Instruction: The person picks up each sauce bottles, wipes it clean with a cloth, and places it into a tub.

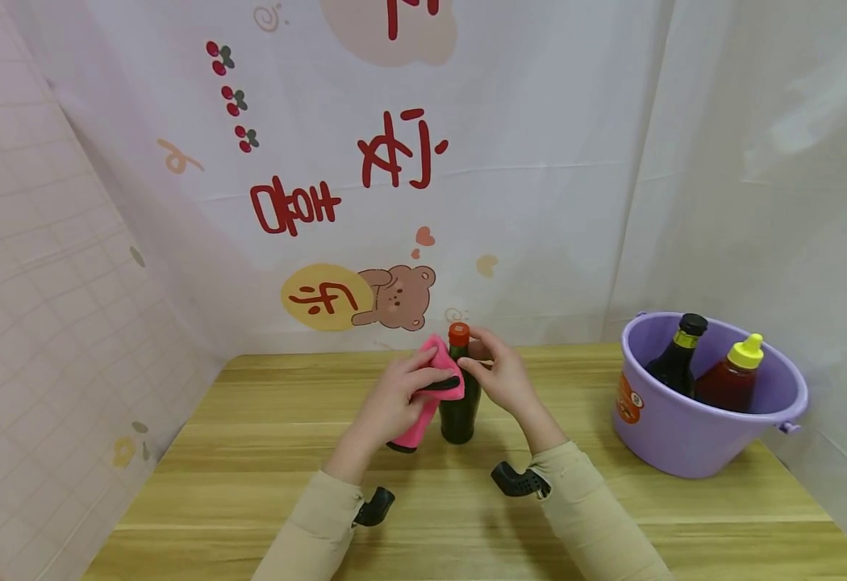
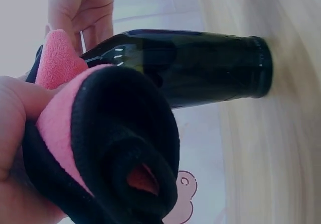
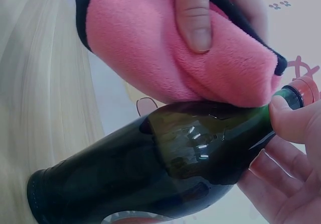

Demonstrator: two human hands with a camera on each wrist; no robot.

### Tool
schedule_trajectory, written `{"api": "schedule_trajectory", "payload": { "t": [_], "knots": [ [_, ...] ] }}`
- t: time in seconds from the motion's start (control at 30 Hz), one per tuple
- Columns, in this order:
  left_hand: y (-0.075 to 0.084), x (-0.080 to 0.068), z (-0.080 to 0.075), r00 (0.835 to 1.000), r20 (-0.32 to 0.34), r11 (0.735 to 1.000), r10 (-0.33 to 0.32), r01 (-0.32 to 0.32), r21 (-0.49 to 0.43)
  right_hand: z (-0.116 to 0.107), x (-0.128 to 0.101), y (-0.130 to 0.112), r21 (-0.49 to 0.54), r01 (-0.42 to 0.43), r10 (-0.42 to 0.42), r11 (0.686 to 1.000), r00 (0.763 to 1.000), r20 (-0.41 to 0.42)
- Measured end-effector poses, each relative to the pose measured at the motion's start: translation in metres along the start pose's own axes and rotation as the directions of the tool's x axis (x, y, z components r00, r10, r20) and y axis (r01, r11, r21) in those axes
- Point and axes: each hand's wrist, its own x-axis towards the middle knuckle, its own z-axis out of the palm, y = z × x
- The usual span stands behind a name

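The left hand [image 1: 398, 395] holds a pink cloth [image 1: 434, 387] bunched up in curled fingers and presses it on the neck and shoulder of the dark bottle [image 1: 460, 403]. The bottle stands upright on the wooden table [image 1: 249, 452], in the middle, near the back. The right hand [image 1: 499, 371] pinches the neck just under the red cap [image 1: 459, 332]. The grip sits high on the glass, so a hard push from the cloth could tip the bottle or make it slide. Well apart on the right, a purple bucket [image 1: 685, 440] holds two more bottles
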Motion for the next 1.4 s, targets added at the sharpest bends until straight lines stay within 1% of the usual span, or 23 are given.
{"api": "schedule_trajectory", "payload": {
  "t": [0.23,0.53,0.6,0.73,0.87,0.97,1.2,1.4],
  "knots": [
    [0.004,-0.011,0.004,1.000,0.010,0.998,-0.028,0.028,0.063,0.001,-0.001,-0.001,-0.008,-0.006,0.006,1.000,1.000,-0.009],
    [0.007,-0.027,0.012,0.998,0.005,0.993,-0.058,0.057,0.103,0.001,-0.002,-0.001,-0.003,-0.003,0.003,1.000,1.000,-0.013],
    [0.007,-0.030,0.014,0.998,0.000,0.992,-0.070,0.070,0.104,0.001,-0.002,0.000,-0.005,0.003,-0.003,1.000,1.000,-0.018],
    [0.008,-0.035,0.017,0.997,-0.011,0.992,-0.074,0.075,0.099,0.001,-0.002,-0.001,-0.014,0.014,-0.014,1.000,0.999,-0.030],
    [0.007,-0.038,0.020,0.998,-0.018,0.992,-0.067,0.069,0.105,0.002,-0.002,-0.001,-0.018,0.003,-0.004,1.000,1.000,-0.027],
    [0.007,-0.040,0.022,0.997,-0.021,0.992,-0.078,0.080,0.100,0.001,-0.003,-0.002,-0.029,-0.009,0.009,1.000,1.000,-0.024],
    [0.008,-0.045,0.026,0.991,-0.003,0.987,-0.132,0.131,0.089,0.001,-0.003,-0.002,-0.039,-0.014,0.013,0.999,1.000,-0.019],
    [0.008,-0.049,0.027,0.990,0.015,0.985,-0.142,0.140,0.100,0.001,-0.002,-0.002,-0.039,-0.005,0.004,0.999,1.000,-0.022]
  ]
}}
